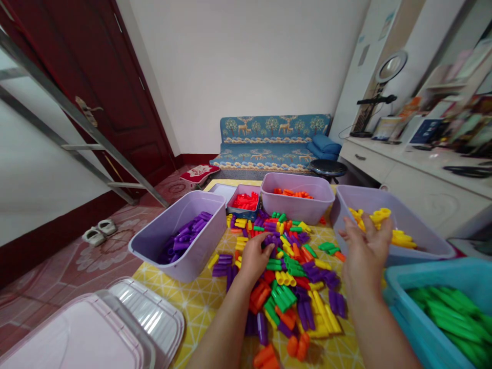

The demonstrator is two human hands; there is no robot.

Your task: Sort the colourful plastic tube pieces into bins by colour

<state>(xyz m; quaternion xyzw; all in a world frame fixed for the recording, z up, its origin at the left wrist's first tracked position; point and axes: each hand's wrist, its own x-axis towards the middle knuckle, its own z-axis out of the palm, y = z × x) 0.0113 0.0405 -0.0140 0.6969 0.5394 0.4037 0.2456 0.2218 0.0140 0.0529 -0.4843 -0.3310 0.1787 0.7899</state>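
A mixed pile of small plastic tube pieces, in purple, yellow, green, red and orange, lies on the table. My left hand reaches into the pile's far part, its thumb and fingers closed around purple tube pieces. On the right, my right hand is over the near wall of a lilac bin, fingers apart. Yellow tube pieces lie in that bin, some just beyond my fingertips. My palm hides part of the bin's left side.
Around the pile stand a lilac bin of purple pieces, a small box of red ones, another lilac bin of orange ones and a turquoise basket of green ones. Lids lie at the front left, on the yellow tablecloth.
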